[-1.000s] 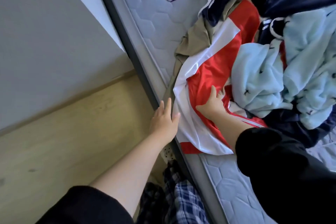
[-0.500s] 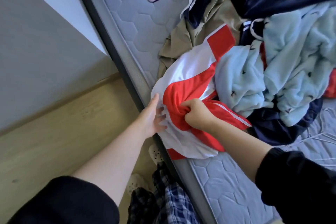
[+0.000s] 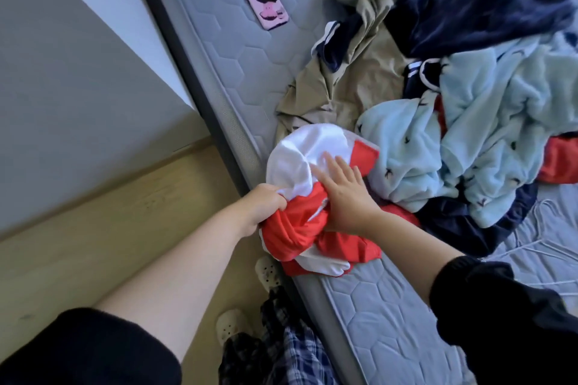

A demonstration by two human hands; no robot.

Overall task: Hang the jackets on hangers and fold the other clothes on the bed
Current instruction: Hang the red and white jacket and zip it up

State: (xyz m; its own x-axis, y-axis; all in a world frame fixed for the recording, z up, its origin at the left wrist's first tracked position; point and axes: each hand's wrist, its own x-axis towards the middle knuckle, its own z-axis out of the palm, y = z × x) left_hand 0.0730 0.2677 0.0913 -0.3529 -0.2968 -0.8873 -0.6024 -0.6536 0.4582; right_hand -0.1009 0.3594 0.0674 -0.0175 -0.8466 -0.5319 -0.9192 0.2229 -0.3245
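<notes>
Left hand [image 3: 266, 208] clenches a gathered fold of the glossy red-and-white garment [image 3: 295, 155] at the near edge of the grey quilted mattress [image 3: 375, 306], probably anchoring it; right hand [image 3: 347, 194], fingers straight, presses it flat. Bunching hides sleeves and collar; the pale blue fleece garment [image 3: 469, 134] lies against its far side.

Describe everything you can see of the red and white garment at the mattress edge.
The red and white garment is smooth, shiny, thin-looking fabric in broad red and white panels, bunched into a crumpled heap, unfolded. It lies on the near edge of the grey quilted mattress. The left hand grips a bunch of it; the right hand rests flat on top. A light blue fleece touches its right side.
</notes>
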